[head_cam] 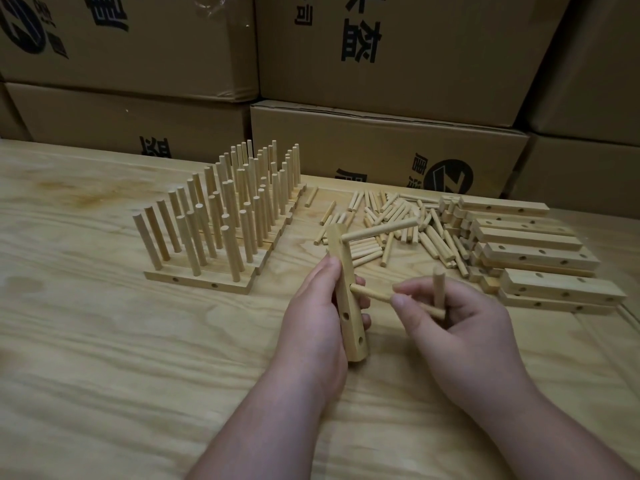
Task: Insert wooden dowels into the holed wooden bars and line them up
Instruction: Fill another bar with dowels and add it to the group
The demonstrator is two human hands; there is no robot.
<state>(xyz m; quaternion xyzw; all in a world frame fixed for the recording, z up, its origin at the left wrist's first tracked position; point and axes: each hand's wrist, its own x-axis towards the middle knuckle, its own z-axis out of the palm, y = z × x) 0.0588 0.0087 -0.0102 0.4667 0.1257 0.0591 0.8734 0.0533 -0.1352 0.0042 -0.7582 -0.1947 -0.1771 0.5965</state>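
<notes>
Wooden dowels and holed bars cover the far part of the worktop (104,341), in front of stacked cardboard boxes (381,81). Beyond and to the left of the left hand's grip, the finished bars (207,282) lie side by side with their dowels standing upright in rows. Beyond and to the right of the right hand's grip lie the stacked empty bars (540,254), and between those and the finished rows, the loose dowel pile (408,230).

The left hand (318,317) is clamped round the held bar (348,306), lifted off the worktop and pointing away from the person. The inserted dowel (381,229) sticks out sideways from its far end, above the grip. Two open holes show below the grip.

The right hand (450,317) pinches the second dowel (391,299) between thumb and fingers, its tip at a middle hole; how deep it sits seems unclear. The same hand holds a spare dowel (439,289) upright.
</notes>
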